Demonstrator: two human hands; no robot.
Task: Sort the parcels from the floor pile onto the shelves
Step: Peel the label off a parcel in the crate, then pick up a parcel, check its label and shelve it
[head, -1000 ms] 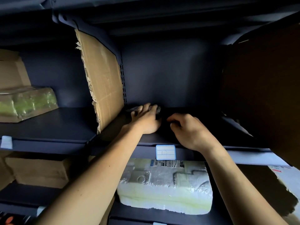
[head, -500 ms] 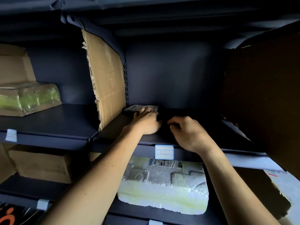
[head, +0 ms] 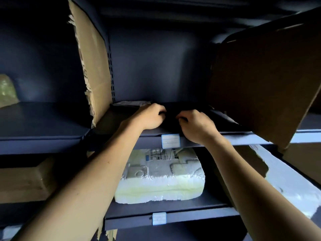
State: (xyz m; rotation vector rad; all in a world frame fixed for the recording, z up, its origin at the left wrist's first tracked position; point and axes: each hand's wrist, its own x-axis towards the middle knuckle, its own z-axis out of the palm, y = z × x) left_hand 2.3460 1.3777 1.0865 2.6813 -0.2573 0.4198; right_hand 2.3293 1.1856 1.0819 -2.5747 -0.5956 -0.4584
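Note:
A flat black parcel (head: 173,108) lies deep on the middle shelf (head: 243,138), with its pale label (head: 130,103) showing at its left end. My left hand (head: 150,118) and my right hand (head: 196,126) sit close together on it, fingers curled down into its dark wrapping. The parcel's outline is hard to make out against the dark shelf. On the shelf below rests a white foam-wrapped parcel (head: 161,178) with a printed label.
Torn cardboard dividers stand at the left (head: 92,58) and right (head: 265,75) of this bay. A brown box (head: 22,183) sits on the lower left shelf, a green-wrapped parcel (head: 7,91) at far left, and a white parcel (head: 286,180) at lower right. Blank label tags (head: 170,140) mark the shelf fronts.
My hands have drawn closer together on the black parcel and their fingers have curled tighter. My head has moved in and to the right, so the left shelf's parcels slid out of view.

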